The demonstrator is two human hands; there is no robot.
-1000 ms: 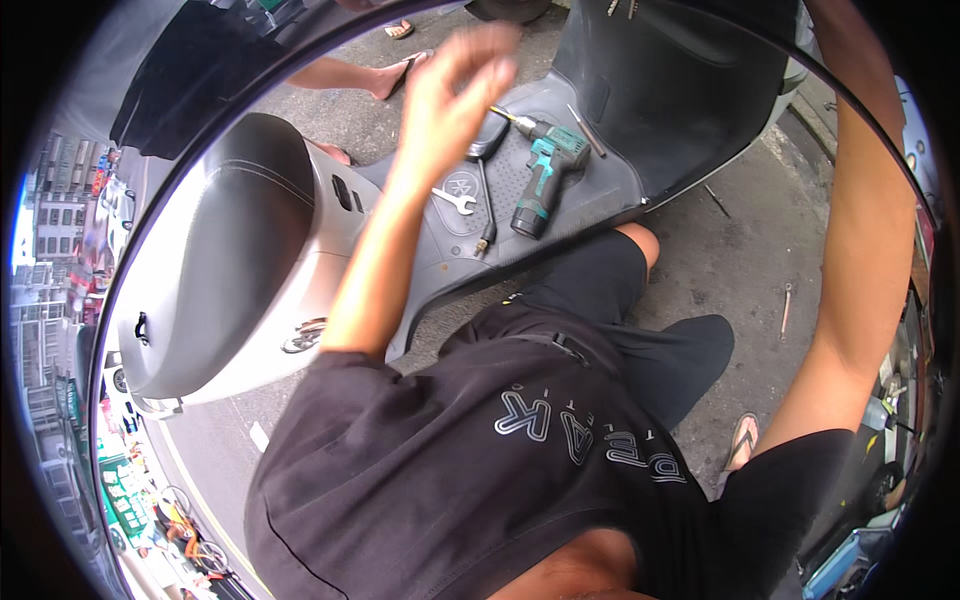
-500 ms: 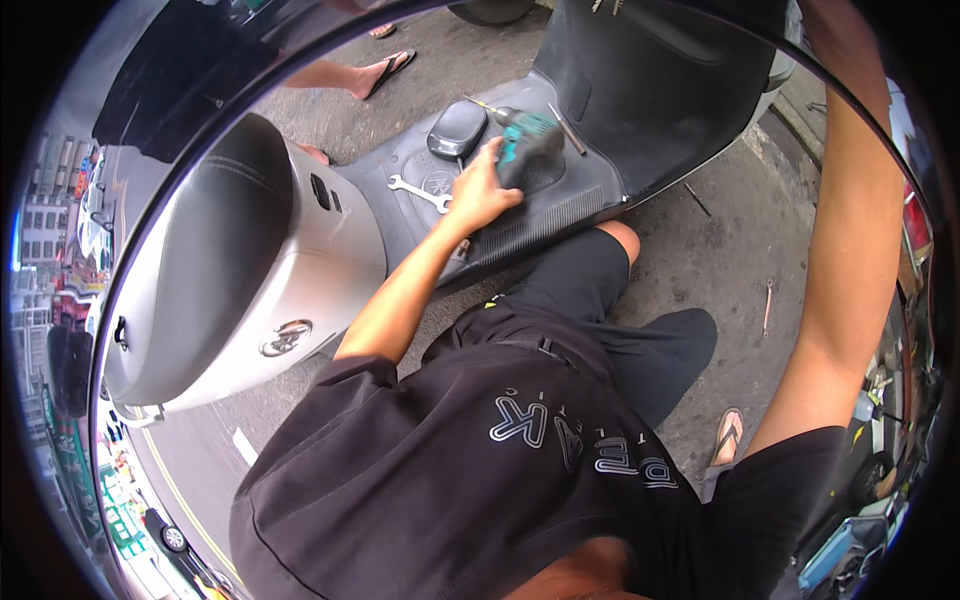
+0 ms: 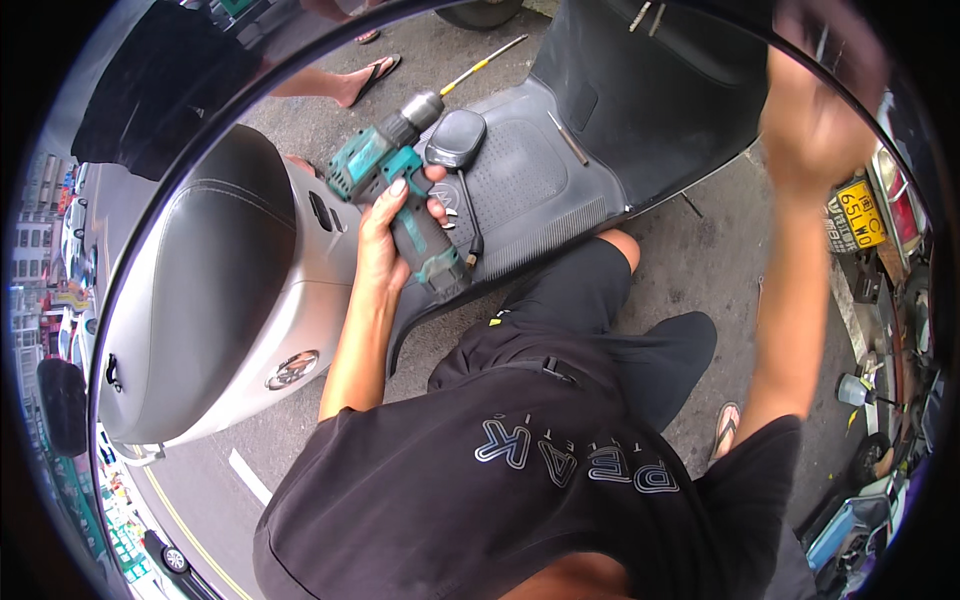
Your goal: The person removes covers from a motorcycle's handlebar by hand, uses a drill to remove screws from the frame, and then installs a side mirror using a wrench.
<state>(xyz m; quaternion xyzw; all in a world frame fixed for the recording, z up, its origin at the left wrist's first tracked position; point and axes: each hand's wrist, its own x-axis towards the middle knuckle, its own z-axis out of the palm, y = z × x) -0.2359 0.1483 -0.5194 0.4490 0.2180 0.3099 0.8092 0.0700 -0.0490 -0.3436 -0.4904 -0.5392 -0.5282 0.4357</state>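
Observation:
My left hand is wrapped round the grip of a teal and black cordless drill, lifted over the scooter's footboard. A long bit with a yellow band sticks out of its chuck, pointing up and right. Beside the drill a black scooter mirror lies on the footboard, its stem reaching toward the near edge. The drill and my hand mostly hide a wrench there. A thin metal rod lies farther right. My right hand, raised at the upper right, is smeared by motion; its fingers cannot be made out.
The scooter's black seat and silver body stand on the left, its dark front shield at the upper right. Another person's sandalled foot is beyond the footboard. A yellow licence plate shows on a vehicle at the right.
My left hand has lifted the drill from the footboard and moved it left, with the bit now pointing up and right. My right hand has come down into view at the upper right.

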